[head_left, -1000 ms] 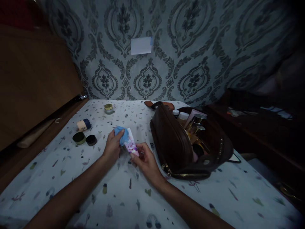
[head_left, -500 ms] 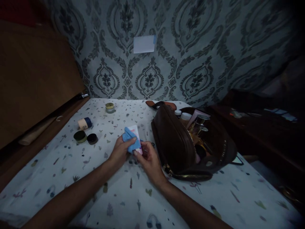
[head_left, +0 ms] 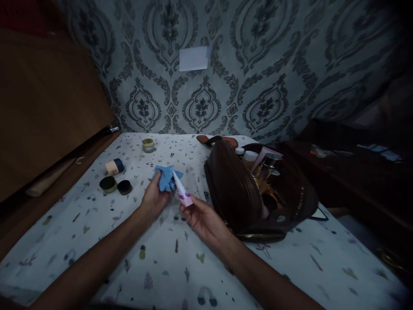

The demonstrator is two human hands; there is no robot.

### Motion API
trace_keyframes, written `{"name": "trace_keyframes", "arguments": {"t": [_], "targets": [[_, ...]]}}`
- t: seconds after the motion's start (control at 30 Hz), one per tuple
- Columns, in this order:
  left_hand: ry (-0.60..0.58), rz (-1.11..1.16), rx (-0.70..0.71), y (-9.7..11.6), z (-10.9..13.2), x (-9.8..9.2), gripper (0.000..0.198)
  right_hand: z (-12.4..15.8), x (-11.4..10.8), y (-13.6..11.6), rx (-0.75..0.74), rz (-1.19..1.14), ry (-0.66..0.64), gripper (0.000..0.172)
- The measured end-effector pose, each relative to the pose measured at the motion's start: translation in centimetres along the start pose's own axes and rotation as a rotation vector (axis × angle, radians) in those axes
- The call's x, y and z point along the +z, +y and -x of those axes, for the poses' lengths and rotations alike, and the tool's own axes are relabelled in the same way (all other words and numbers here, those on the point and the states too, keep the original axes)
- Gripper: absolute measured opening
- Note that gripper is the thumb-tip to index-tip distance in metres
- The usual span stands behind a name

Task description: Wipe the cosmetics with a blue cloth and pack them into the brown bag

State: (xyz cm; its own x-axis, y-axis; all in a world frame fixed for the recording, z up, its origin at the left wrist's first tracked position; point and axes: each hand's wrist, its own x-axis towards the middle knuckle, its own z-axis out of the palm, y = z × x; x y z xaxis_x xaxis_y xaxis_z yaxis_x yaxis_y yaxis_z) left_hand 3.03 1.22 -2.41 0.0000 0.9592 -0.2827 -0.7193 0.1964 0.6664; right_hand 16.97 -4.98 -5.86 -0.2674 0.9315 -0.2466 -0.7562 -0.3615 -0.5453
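My left hand [head_left: 155, 194] is closed on a crumpled blue cloth [head_left: 166, 178]. Between the thumb and fingers of my right hand [head_left: 204, 215] is a white and pink squeeze tube [head_left: 182, 192], gripped by its lower end. The tube tilts up to the left, its narrow end beside the cloth; whether the two touch I cannot tell. To the right of my right hand stands an open brown zip bag [head_left: 235, 189] with bottles, jars and a pink tube inside.
At the left lie a cream container with a blue cap [head_left: 114, 166], a dark green jar [head_left: 108, 184] and a small black jar [head_left: 124, 187]. A gold-lidded jar [head_left: 148, 145] stands farther back. Brown straps [head_left: 219, 140] lie behind the bag, near the patterned wall.
The cloth has come away from around the tube and moved left with my left hand. My right hand has turned the tube, showing its narrow side.
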Motion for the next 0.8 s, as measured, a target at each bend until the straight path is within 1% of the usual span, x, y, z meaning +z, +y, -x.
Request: {"name": "trace_keyframes", "arguments": {"t": [0.03, 0.1, 0.17, 0.23, 0.37, 0.47, 0.53, 0.57, 0.63, 0.73, 0.8], "targets": [[-0.072, -0.042, -0.039, -0.3, 0.4, 0.0, 0.023, -0.1, -0.1, -0.2, 0.041, -0.046, -0.024, 0.019], [-0.210, -0.148, -0.108, -0.9, 1.2, -0.1, 0.031, -0.2, -0.3, -0.5, 0.104, -0.104, -0.070, 0.013], [-0.269, -0.230, -0.111, -1.3, 1.7, -0.3, 0.041, -0.3, -0.5, -0.5, 0.141, -0.136, -0.101, 0.010], [-0.246, -0.277, -0.058, -1.6, 1.7, -0.5, 0.046, -0.3, -0.6, -0.4, 0.172, -0.156, -0.113, 0.009], [-0.140, -0.305, 0.053, -1.5, 1.2, -0.4, 0.049, 0.0, -0.2, 0.0, 0.223, -0.160, -0.090, 0.014], [-0.100, -0.295, 0.062, -1.3, 0.9, -0.3, 0.048, 0.2, 0.2, 0.0, 0.216, -0.125, -0.071, 0.014], [-0.112, -0.317, 0.031, -1.2, 0.8, -0.3, 0.049, 0.2, 0.3, -0.1, 0.199, -0.114, -0.052, 0.015], [-0.136, -0.343, 0.011, -1.2, 0.8, -0.4, 0.049, 0.2, 0.4, -0.2, 0.181, -0.114, -0.035, 0.015], [-0.227, -0.416, -0.030, -1.3, 0.7, -0.8, 0.051, 0.1, 0.3, -0.3, 0.126, -0.118, 0.008, 0.017], [-0.434, -0.546, -0.074, -1.3, 0.8, -1.4, 0.053, -0.1, 0.2, -0.4, 0.013, -0.126, 0.073, 0.025], [-0.569, -0.633, -0.090, -1.1, 0.9, -1.7, 0.051, -0.1, 0.2, -0.5, -0.034, -0.120, 0.099, 0.030]]}}
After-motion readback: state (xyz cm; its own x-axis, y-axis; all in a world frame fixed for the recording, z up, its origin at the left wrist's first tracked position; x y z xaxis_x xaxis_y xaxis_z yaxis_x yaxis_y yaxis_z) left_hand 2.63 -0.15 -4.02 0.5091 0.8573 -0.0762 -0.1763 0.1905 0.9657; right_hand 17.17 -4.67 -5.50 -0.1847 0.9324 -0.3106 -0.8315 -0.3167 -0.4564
